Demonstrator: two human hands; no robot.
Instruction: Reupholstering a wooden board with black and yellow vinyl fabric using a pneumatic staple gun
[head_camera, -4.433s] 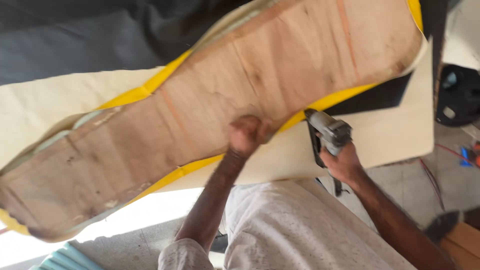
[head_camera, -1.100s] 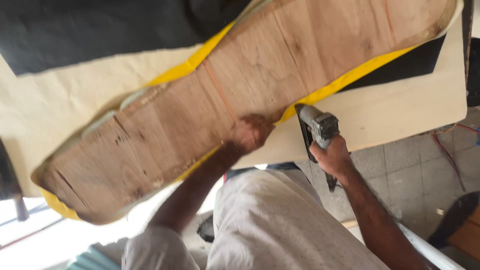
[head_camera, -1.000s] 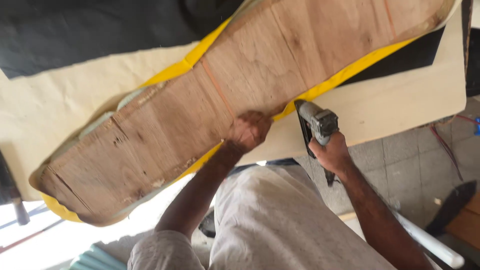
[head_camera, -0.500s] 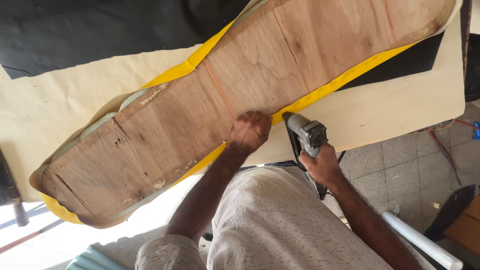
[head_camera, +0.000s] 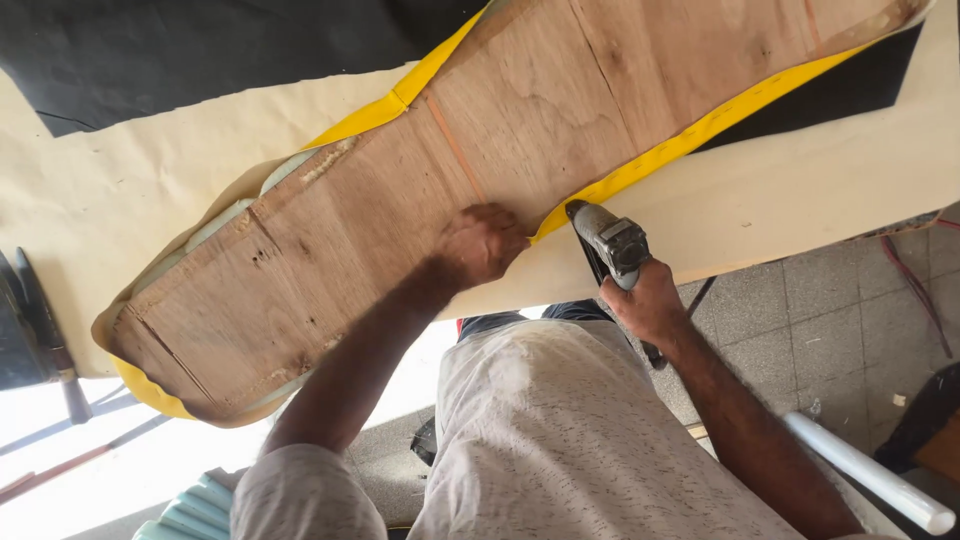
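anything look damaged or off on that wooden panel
Mostly tidy. The plywood panel has a rough, chipped patch on its upper edge, where pale foam shows uncovered beside the yellow fabric. The left hand presses the fabric edge; the right hand holds the staple gun.

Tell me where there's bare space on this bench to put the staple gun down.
Bare cream sheet lies left of the plywood panel, below the black fabric. A second bare strip runs right of the staple gun, between the yellow edging and the bench edge. It is crowded where the left hand presses beside the right hand.
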